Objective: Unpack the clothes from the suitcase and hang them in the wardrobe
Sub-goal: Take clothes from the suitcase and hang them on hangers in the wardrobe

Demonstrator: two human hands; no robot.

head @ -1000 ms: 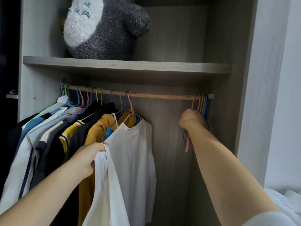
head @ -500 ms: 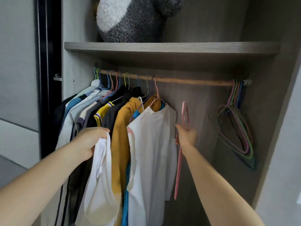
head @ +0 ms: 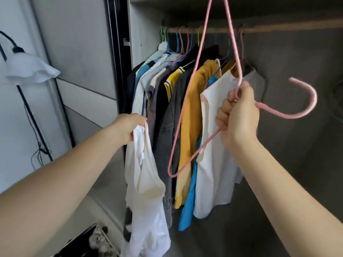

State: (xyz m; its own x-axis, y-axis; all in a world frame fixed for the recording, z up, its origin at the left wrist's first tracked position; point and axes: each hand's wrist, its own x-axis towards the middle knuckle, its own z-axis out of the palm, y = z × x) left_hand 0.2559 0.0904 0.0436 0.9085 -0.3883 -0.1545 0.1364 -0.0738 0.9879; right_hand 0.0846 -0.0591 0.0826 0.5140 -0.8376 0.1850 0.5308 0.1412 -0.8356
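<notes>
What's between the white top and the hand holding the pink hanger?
Head view: the pink hanger has its loop crossing that gap, with a grey jacket and yellow shirt hanging behind.

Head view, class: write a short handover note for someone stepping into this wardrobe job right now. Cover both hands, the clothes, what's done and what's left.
Left grip: holds a white top by its upper edge; it hangs loose in front of the wardrobe.
Right grip: clutches a bare pink hanger, tipped sideways with its hook out to the right.
Done: a row of garments already hangs on the rail, bunched towards its left end.
Left: probably feed the pink hanger into the white top, then hook it on the rail's free right stretch. The suitcase is out of view.
</notes>
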